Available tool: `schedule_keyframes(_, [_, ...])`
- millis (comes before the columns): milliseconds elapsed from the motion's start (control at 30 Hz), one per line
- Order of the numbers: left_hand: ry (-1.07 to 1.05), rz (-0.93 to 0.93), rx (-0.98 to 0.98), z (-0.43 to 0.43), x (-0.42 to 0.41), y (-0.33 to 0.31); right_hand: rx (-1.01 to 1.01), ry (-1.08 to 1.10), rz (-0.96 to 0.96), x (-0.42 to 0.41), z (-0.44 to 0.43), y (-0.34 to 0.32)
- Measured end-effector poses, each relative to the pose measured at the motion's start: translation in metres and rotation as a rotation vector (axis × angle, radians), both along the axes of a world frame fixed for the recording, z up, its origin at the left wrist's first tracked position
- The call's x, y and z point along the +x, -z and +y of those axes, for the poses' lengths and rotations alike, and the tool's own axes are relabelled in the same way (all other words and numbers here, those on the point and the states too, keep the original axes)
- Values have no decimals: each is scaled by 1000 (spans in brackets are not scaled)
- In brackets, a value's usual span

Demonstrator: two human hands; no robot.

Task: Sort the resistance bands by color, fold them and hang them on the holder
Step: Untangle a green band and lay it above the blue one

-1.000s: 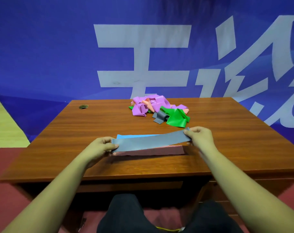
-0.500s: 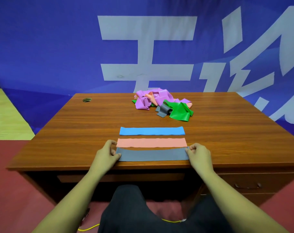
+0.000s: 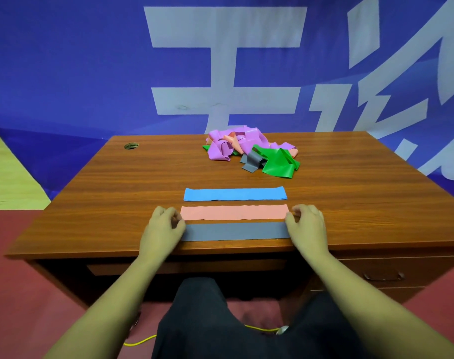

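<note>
Three flat folded bands lie in a row near the front edge of the wooden desk [image 3: 112, 203]: a blue band [image 3: 235, 194] farthest, a pink band [image 3: 233, 212] in the middle, a grey band [image 3: 233, 231] nearest. My left hand [image 3: 163, 229] rests at the grey band's left end, fingers loosely curled and raised. My right hand [image 3: 307, 226] sits at its right end, fingertips lifted beside the pink band. A tangled pile [image 3: 236, 143] of purple, pink, grey and green bands lies at the back. No holder is in view.
A cable hole [image 3: 130, 145] is at the desk's back left corner. A drawer with a handle [image 3: 382, 277] sits under the right side. A blue banner hangs behind the desk. A yellow cord [image 3: 140, 342] lies on the red floor by my knees.
The grey band, held stretched above the other strips a second ago, now lies flat in front of the pink band. Both hands have loosened and lifted their fingers off its ends.
</note>
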State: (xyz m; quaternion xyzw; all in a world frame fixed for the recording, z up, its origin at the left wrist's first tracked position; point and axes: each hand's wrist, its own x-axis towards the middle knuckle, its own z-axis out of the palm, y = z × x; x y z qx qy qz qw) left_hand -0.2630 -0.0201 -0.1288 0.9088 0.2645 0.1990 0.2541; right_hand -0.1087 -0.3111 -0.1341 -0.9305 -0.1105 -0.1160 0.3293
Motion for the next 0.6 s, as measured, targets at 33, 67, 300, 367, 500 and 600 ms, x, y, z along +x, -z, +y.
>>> schedule_keyframes(33, [17,-19,13,3,7,-6,-23,-26,8,9,4,-6])
schedule_keyframes(67, [39,-34,18,5,17,-13,-47,-54,19,18,9,-13])
schedule_keyframes(300, [213,-29,39,8,117,-52,-165,-214,130,84,51,-47])
schedule_keyframes(367, [263,10,38,1,144,-56,-198,-226,161,101,55,-49])
schedule_keyframes(500, [395,69,25,-22,193,-55,-271,-223,193,137,52,-43])
schedule_keyframes(600, [489,104,27,-42,231,-46,-321,-241,207,168,49,-37])
